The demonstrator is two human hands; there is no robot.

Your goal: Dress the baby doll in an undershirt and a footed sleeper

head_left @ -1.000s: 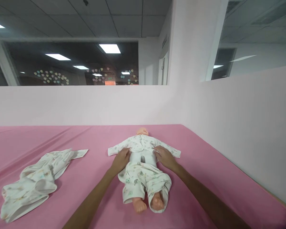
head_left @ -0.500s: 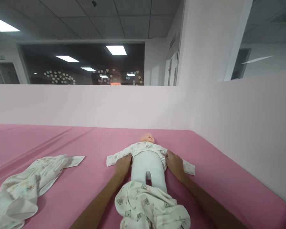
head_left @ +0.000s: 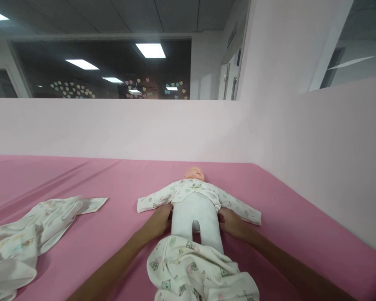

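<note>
The baby doll (head_left: 194,205) lies on its back on the pink sheet (head_left: 119,196), head toward the far wall, printed top (head_left: 192,188) on its chest and white cloth torso bare below. The left hand (head_left: 158,220) rests against the doll's left flank, fingers curled loosely at the hem of the top; whether they pinch fabric cannot be told. The right hand (head_left: 233,223) lies at the opposite flank, fingers bent against the body, its grip likewise unclear. The printed trousers (head_left: 197,271) are bunched low over the legs. Judgement: keep both hands level at the hips, apply equal pressure, and keep the torso flat on the sheet. A spare printed garment (head_left: 34,234) lies crumpled well to the left. No containers are in view.
</note>
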